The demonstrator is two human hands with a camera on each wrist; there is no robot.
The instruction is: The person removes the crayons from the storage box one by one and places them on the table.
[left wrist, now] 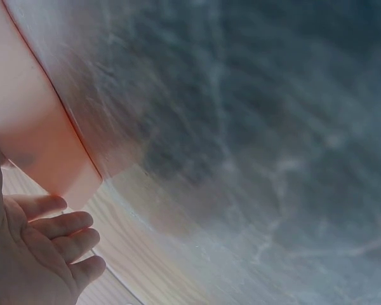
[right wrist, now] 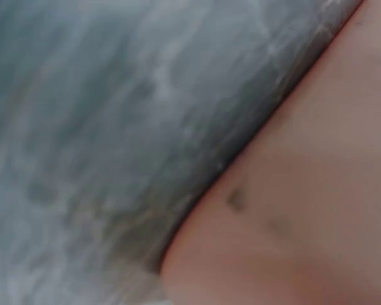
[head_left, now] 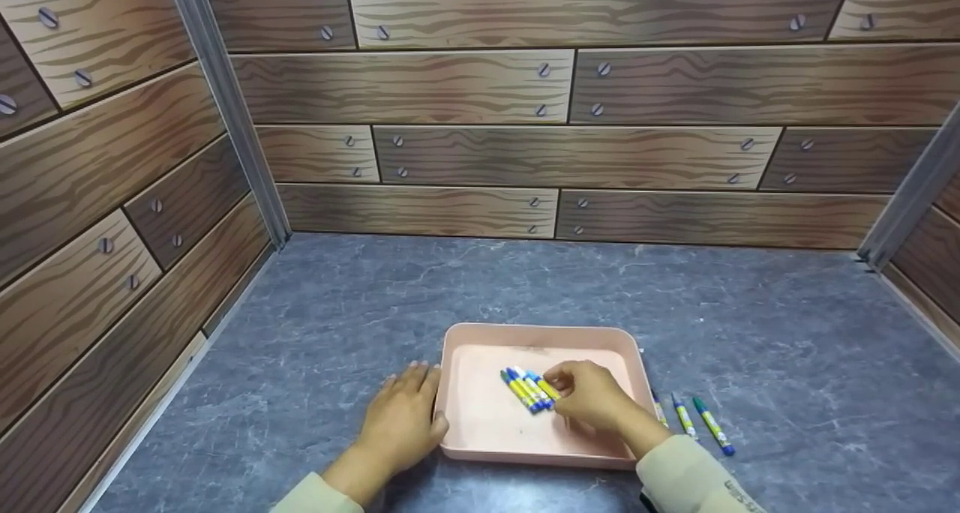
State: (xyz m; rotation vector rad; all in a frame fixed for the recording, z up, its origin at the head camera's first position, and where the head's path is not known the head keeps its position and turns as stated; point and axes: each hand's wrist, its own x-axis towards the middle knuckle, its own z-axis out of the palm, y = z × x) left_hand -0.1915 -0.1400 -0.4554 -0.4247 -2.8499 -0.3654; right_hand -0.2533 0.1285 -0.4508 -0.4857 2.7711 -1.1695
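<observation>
Probably risked skewing the crayons (head_left: 523, 391) inside the tray (head_left: 476, 424), at the frame's lower centre, through a crooked release by the right hand (head_left: 592, 397), pinched on the end crayon (head_left: 548, 388), or a shove from the left hand (head_left: 401, 417), straight-fingered against the tray's left wall.

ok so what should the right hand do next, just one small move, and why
Probably release the rightmost crayon against the row: the right hand seems to pinch that crayon, the others lie side by side in the pink tray, and the left hand rests against the tray's left side. At least three more crayons lie outside, to its right.
</observation>
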